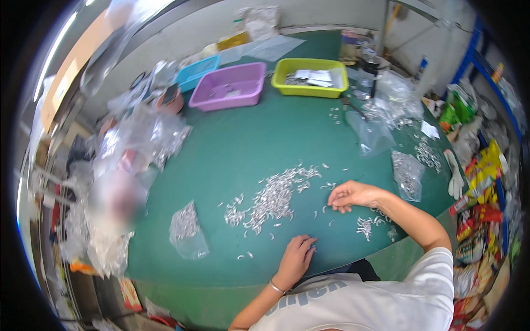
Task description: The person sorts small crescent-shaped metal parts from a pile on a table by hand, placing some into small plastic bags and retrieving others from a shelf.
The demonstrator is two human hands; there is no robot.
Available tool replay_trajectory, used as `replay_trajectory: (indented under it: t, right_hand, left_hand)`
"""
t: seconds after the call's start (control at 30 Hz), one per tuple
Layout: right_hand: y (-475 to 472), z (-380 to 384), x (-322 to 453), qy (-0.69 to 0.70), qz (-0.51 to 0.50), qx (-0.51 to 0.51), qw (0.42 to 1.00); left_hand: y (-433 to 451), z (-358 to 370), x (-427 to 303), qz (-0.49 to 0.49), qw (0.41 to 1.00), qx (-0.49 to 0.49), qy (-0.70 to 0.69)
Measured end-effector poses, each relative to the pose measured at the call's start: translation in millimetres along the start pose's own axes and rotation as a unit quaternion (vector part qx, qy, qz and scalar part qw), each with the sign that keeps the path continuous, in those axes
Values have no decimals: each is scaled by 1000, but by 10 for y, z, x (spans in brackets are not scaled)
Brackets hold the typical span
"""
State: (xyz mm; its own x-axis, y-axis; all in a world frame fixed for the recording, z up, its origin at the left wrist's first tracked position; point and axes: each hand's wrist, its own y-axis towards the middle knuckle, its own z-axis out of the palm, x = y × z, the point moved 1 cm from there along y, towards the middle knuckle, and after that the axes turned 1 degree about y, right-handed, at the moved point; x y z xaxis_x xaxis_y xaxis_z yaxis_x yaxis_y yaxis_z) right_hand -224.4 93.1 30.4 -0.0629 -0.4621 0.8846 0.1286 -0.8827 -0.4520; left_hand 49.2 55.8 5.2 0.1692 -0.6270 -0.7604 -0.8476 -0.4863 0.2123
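My left hand, with a metal bangle at the wrist, rests near the front edge of the green table; its fingertips are bent over a small piece, and its grip is unclear. My right hand hovers or rests with curled fingers beside a few loose crescent-shaped metal pieces; whether it holds one cannot be told. A large heap of shiny crescent-shaped pieces spreads to the left of my right hand. A smaller group of such pieces lies near my right forearm.
Filled plastic bags flank the work area. Purple, blue and yellow-green trays stand at the back. Plastic bags crowd the left side. A hammer-like tool and a white glove lie to the right.
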Motion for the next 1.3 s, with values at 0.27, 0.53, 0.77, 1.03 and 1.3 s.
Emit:
replay_trajectory:
  t: [0.27, 0.53, 0.77, 1.03, 1.3]
  right_hand:
    - [-581, -347, 324, -64, -135, -193, 970]
    - [-1170, -2660, 1382, -98, -245, -594, 760]
    - [-1055, -2281, 981, -85, -294, -500, 810]
    - [-793, 8, 369, -444, -233, -200, 842]
    - [116, 121, -92, -448, -286, -355, 769]
  left_hand:
    - [5, -36, -24, 2, 1000, -4, 2]
    - [63, 15, -62, 1, 1000, 5, 19]
    - [-18, 37, -17, 1, 1000, -9, 24]
    - [-106, 89, -108, -5, 995, 12, 101]
    - [-52, 82, -72, -4, 999, -15, 46]
